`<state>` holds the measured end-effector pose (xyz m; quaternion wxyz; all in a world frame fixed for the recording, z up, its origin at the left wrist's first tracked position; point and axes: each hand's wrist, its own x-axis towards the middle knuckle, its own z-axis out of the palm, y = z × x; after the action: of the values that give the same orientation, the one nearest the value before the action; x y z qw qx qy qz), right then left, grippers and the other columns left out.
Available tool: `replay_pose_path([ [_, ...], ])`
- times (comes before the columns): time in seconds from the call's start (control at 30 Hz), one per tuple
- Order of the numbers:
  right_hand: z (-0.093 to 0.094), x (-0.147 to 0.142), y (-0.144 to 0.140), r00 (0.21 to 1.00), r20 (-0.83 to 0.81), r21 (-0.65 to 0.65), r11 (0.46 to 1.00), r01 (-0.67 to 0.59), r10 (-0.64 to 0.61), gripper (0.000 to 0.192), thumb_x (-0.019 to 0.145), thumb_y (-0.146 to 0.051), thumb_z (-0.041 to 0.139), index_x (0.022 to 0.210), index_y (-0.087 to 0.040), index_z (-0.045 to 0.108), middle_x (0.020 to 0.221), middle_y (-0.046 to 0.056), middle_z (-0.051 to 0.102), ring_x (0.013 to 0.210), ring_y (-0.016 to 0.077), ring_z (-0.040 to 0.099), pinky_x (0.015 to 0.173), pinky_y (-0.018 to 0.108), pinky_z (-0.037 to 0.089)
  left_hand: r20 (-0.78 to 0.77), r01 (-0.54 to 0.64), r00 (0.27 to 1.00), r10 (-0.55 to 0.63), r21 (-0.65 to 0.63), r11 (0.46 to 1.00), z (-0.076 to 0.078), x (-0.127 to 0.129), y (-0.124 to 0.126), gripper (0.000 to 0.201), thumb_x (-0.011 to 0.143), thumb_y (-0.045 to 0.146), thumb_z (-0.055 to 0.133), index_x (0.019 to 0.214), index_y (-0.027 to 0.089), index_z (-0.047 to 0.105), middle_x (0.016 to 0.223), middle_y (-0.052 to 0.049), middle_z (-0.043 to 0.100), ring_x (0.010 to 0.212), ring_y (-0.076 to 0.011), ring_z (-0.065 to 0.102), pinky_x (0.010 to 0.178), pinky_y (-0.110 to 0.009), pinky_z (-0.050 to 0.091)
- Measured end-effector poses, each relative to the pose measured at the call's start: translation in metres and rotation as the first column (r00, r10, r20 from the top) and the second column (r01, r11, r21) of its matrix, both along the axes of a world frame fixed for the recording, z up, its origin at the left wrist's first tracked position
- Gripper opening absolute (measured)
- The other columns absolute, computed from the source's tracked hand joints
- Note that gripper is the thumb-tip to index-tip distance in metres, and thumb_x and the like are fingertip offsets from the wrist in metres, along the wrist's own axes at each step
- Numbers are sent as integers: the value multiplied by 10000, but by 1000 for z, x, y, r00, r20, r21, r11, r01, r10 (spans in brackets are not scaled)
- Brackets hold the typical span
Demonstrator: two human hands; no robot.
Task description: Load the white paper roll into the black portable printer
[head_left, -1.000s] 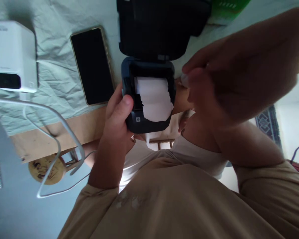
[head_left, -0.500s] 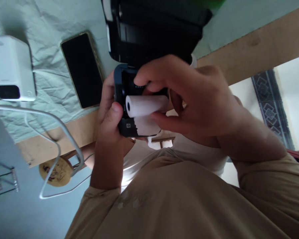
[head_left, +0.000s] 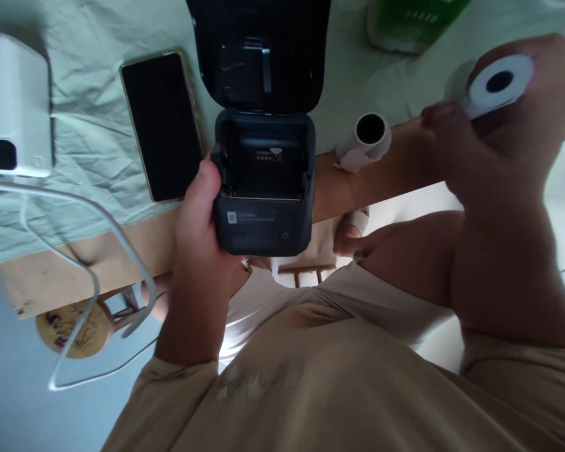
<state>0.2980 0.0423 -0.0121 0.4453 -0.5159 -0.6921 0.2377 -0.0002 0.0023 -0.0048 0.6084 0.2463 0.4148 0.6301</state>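
My left hand (head_left: 200, 210) is closed on the side of a dark label printer (head_left: 263, 226), thumb along its left edge. The printer's black lid (head_left: 258, 63) is swung up and back, baring a hollow bay with a small printed sticker inside. Off to the right, my right hand (head_left: 494, 138) grips a white paper roll (head_left: 483, 88), its dark core hole facing up. Between the printer and that hand, a hollow white tube (head_left: 358, 147), perhaps a paper core, sits at the table edge.
A black-screened phone (head_left: 162, 125) lies left of the printer on the green cloth (head_left: 87, 125). Farther left is a white box-shaped device (head_left: 16, 107) with a white cable (head_left: 108, 220) hanging over the wooden table edge (head_left: 94, 251). A green container (head_left: 412, 25) stands at the back.
My right hand has lifted the paper roll out of the printer and carried it to the right. The printer's bay now shows bare, and the white tube has come into fuller view.
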Motion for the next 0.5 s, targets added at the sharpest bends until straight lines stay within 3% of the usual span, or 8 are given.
replay_pose_path([
  [0.07, -3, 7, 2, 981, 175, 151, 987, 57, -83, 303, 903, -350, 774, 1195, -277, 744, 1156, 24, 666, 1131, 171, 624, 1082, 313, 473, -9, -8, 1000, 8, -7, 1000, 2, 3, 0, 476, 1125, 389, 315, 1289, 162, 699, 1296, 32, 788, 1584, -198, 488, 1331, -424, 436],
  [0.13, -6, 11, 6, 952, 267, 222, 971, 87, -147, 395, 887, -349, 786, 1270, -270, 729, 1169, 25, 686, 1114, 174, 648, 1033, 306, 488, 1, -4, 1000, 4, 2, 1000, 4, 4, -1, 504, 1128, 387, 278, 1282, 160, 701, 1293, 27, 780, 1589, -204, 480, 1325, -436, 441],
  [0.27, -5, 11, 8, 953, 268, 85, 989, 121, -139, 600, 833, -292, 822, 1401, -260, 630, 1304, 45, 647, 1125, 179, 641, 969, 299, 527, 22, 65, 998, -64, -52, 997, 8, 1, -1, 430, 1091, 397, 405, 1228, 133, 716, 1262, -18, 785, 1587, -234, 487, 1320, -439, 445],
  [0.4, 6, -9, -7, 957, 221, 334, 937, 106, -188, 433, 959, -344, 656, 1384, -268, 641, 1297, 56, 654, 1240, 224, 645, 1074, 392, 526, 41, 119, 993, -114, -125, 985, 13, -1, 0, 355, 1052, 398, 499, 1199, 160, 718, 1114, -52, 815, 1556, -247, 532, 1283, -449, 500],
  [0.43, 8, -18, -12, 958, 225, 348, 933, 93, -180, 406, 979, -360, 616, 1378, -291, 637, 1262, 50, 661, 1199, 220, 663, 1033, 401, 541, 44, 127, 992, -122, -143, 982, 13, -1, -1, 361, 1058, 404, 482, 1200, 166, 713, 1105, -55, 814, 1551, -250, 538, 1275, -460, 509],
  [0.5, 9, -39, -20, 950, 303, 226, 974, -2, -69, 518, 960, -402, 627, 1463, -310, 541, 1270, 56, 646, 1121, 222, 679, 960, 422, 579, 47, 114, 993, -109, -130, 985, 13, 2, -1, 360, 1065, 403, 465, 1189, 171, 710, 1137, -42, 810, 1560, -240, 527, 1285, -456, 495],
])
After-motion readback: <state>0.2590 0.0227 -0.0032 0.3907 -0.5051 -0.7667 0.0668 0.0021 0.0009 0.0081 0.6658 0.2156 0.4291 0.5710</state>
